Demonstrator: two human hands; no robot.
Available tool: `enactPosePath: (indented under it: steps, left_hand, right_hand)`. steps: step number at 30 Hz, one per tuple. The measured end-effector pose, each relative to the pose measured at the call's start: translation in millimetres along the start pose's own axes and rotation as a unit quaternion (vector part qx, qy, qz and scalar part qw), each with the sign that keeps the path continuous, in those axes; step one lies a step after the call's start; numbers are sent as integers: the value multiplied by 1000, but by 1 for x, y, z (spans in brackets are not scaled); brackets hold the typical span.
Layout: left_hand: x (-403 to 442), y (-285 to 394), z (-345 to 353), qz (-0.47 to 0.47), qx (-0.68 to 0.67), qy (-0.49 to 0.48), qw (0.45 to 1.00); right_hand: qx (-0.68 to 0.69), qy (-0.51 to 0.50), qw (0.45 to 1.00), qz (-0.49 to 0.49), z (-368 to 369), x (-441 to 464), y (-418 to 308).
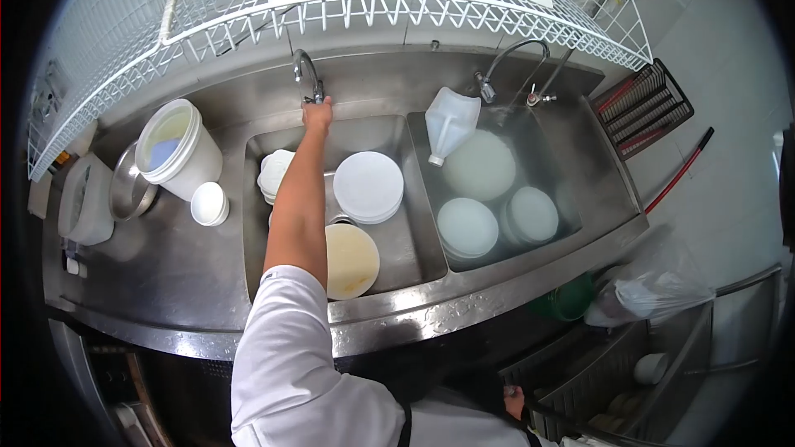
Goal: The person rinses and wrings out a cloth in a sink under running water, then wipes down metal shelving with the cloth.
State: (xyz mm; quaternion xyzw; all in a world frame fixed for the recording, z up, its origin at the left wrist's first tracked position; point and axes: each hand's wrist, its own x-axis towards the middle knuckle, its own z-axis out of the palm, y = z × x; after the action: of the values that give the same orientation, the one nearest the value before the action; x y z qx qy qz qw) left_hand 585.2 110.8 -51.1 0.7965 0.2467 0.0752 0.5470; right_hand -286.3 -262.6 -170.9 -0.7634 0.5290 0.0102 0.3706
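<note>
My left hand (317, 113) reaches over the left sink basin (422, 261) and is closed around the base of the curved metal faucet (306, 74), at its handle. Below my forearm in that basin stand a stack of white round plates (368, 186), a cream round plate (352, 261) with brownish stains, and white scalloped dishes (275, 174) partly hidden by the arm. My right hand (514, 402) is low at the right, beside a dark rail, its fingers curled; what they hold, if anything, is hidden.
The right basin (571, 240) holds cloudy water, submerged plates (468, 228) and a cut plastic jug (451, 124). On the left counter are a white bucket (195, 157), a small cup (209, 204) and a metal bowl (128, 186). A white wire rack (464, 4) hangs overhead.
</note>
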Motion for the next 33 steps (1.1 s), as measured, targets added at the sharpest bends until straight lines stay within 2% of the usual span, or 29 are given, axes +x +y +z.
enactPosePath:
  steps: [2,3,4,6,7,9,20,22,23,26,29,33]
  left_hand:
    - [31,-10,13,-55,-20,-37,998]
    - [20,-3,11,-52,-43,-20,998]
    - [24,-5,16,-45,-36,-31,998]
    - [28,-8,17,-33,-18,-51,998]
    - [26,-12,20,-20,6,-23,1000]
    - [-10,12,8,7,53,35,998]
    - [-14,16,8,0,79,38,996]
    - [-14,16,7,-5,77,34,996]
    - [-15,18,7,-9,75,34,997]
    - [-17,19,7,-20,68,32,997]
    - [-19,21,7,-27,66,33,997]
    - [-20,23,7,-25,72,39,996]
  right_hand:
    - [-22,-7,999,24,-14,-33,-36]
    - [-64,0,997,50,-9,-34,-22]
    - [-107,5,991,77,3,-33,23]
    - [-181,24,974,133,8,-46,35]
    - [-193,37,970,143,12,-51,40]
    - [-196,57,968,148,17,-58,31]
    - [-223,120,960,121,24,-65,7]
    - [-215,84,960,158,11,-61,-2]
    - [-173,10,959,224,1,-52,-7]
    - [-121,-45,978,162,2,-47,24]
    - [-148,11,969,196,5,-53,16]
    - [-206,108,970,75,17,-72,10]
